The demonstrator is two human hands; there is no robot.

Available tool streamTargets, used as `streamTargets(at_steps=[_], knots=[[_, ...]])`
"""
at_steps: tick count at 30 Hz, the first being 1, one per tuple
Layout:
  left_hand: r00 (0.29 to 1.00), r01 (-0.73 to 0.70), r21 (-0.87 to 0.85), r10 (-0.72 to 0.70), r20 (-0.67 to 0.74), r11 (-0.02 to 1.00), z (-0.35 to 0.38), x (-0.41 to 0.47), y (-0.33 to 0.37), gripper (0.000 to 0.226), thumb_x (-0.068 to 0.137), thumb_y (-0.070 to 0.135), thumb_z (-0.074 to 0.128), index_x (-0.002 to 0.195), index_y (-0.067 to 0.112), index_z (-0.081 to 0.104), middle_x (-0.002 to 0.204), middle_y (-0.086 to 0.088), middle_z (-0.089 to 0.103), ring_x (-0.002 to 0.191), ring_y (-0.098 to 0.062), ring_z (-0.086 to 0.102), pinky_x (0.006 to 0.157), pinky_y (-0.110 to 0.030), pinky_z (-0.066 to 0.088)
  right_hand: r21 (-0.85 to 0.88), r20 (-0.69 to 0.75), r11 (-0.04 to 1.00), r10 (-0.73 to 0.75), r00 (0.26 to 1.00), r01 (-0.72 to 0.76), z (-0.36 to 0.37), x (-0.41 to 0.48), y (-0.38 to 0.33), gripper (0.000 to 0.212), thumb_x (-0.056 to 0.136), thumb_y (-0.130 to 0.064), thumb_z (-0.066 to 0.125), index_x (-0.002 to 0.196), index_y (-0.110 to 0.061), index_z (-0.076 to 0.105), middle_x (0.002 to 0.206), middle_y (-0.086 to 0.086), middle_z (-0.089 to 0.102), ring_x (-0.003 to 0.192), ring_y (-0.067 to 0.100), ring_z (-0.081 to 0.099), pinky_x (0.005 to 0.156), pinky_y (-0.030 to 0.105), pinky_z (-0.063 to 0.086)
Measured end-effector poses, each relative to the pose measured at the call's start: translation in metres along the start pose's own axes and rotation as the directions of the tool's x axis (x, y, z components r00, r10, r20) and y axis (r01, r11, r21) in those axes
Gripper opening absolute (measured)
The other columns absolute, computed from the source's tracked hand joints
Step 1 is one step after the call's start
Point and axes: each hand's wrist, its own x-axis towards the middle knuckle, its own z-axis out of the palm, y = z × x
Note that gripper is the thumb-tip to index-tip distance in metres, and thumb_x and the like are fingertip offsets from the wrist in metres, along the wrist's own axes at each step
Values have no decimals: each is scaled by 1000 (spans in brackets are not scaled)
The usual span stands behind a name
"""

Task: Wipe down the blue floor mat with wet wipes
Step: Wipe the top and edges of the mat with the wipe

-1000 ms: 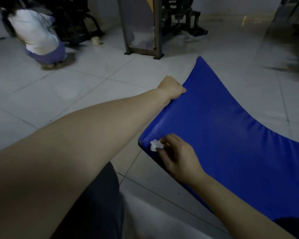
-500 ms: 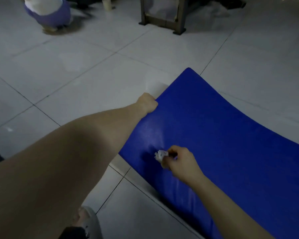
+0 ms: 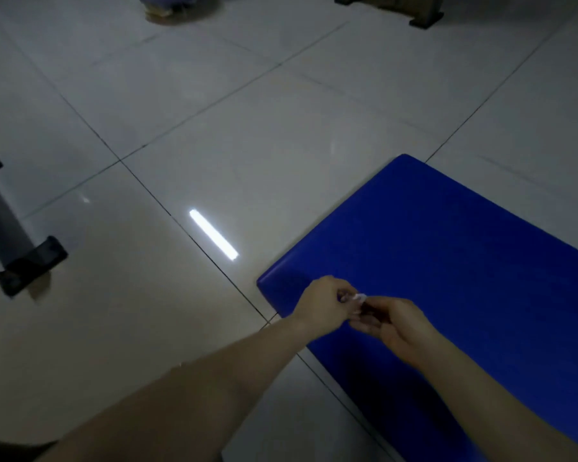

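The blue floor mat (image 3: pixel 464 261) lies flat on the pale tiled floor and fills the right side of the view. Over its near left corner my two hands meet. My left hand (image 3: pixel 324 303) pinches one end of a small crumpled white wet wipe (image 3: pixel 359 297). My right hand (image 3: pixel 397 325) holds the wipe's other end with curled fingers. Most of the wipe is hidden between the fingers.
A grey bar with black end feet (image 3: pixel 17 248) lies on the floor at the left. A dark frame base (image 3: pixel 414 11) stands at the top right. A crouching person's clothing (image 3: pixel 167 3) shows at the top edge. A lamp reflection (image 3: pixel 214 235) glints on the tiles.
My left hand let go of the mat's far edge and came back to the wipe. The mat now lies flat. The view tilted further down.
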Motion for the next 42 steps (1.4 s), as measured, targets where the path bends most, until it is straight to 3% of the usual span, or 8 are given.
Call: streamTargets(at_steps=[4, 7, 10, 15, 24, 29, 33, 42], knots=[[988, 130, 268, -149, 51, 955, -7, -2, -41, 15, 86, 24, 79, 79, 15, 70, 93, 1, 77, 89, -12, 71, 79, -32, 57, -410, 54, 907, 128, 990, -95, -5, -6, 18, 31, 101, -12, 56, 130, -5, 59, 116, 22, 69, 97, 33, 72, 82, 44, 61], [916, 378, 133, -348, -202, 916, -36, -5, -91, 21, 87, 19, 77, 74, 17, 60, 92, -3, 75, 87, -15, 71, 81, -37, 59, -952, -113, 282, 50, 992, -122, -31, -9, 34, 69, 97, -42, 63, 152, -13, 34, 145, 18, 46, 119, 26, 57, 91, 36, 53], [783, 458, 69, -365, -504, 886, -65, -7, -124, 15, 91, 21, 71, 91, 15, 57, 85, -1, 65, 82, -22, 65, 74, -33, 54, -927, -288, -203, -154, 945, -316, -66, -12, 41, 118, 78, -72, 68, 158, -13, 5, 155, 20, 20, 138, 34, 35, 100, 44, 49], [795, 396, 43, -318, -517, 917, -67, 10, -141, 12, 90, 16, 72, 84, 13, 62, 89, -9, 70, 78, -22, 67, 66, -26, 48, -866, -402, -300, -58, 914, -400, -82, -18, 70, 148, 63, -82, 73, 159, -14, -16, 163, 27, -1, 148, 43, 16, 104, 49, 47], [874, 375, 177, -283, -394, 910, -9, 1, -119, 11, 93, 19, 69, 95, 9, 73, 92, -5, 73, 86, -21, 68, 83, -32, 56, -814, -338, -450, -149, 929, -368, -67, -16, 72, 150, 57, -88, 70, 157, 5, 7, 154, 37, 25, 137, 39, 44, 91, 35, 53], [999, 32, 372, -13, -52, 928, 79, -41, -86, 11, 95, 21, 62, 103, 17, 69, 106, 1, 58, 91, -15, 59, 83, -31, 52, -832, -326, -425, -149, 934, -358, -63, -15, 68, 139, 57, -81, 77, 151, 7, 25, 149, 36, 34, 119, 32, 59, 84, 32, 54], [974, -219, 565, 142, 176, 796, 60, -30, -97, 18, 99, 19, 53, 114, 13, 62, 114, -5, 53, 102, -22, 54, 85, -37, 49, -829, -324, -425, -166, 931, -364, -66, -16, 71, 140, 54, -83, 77, 150, 6, 27, 150, 37, 34, 119, 32, 60, 85, 32, 54], [917, 294, 495, -95, -388, 818, -50, 18, -148, 12, 97, 18, 61, 99, 10, 70, 96, -4, 59, 81, -20, 62, 71, -29, 50, -822, -323, -436, -171, 931, -365, -67, -14, 73, 152, 51, -86, 75, 155, 6, 12, 151, 40, 28, 129, 39, 52, 98, 38, 53]])
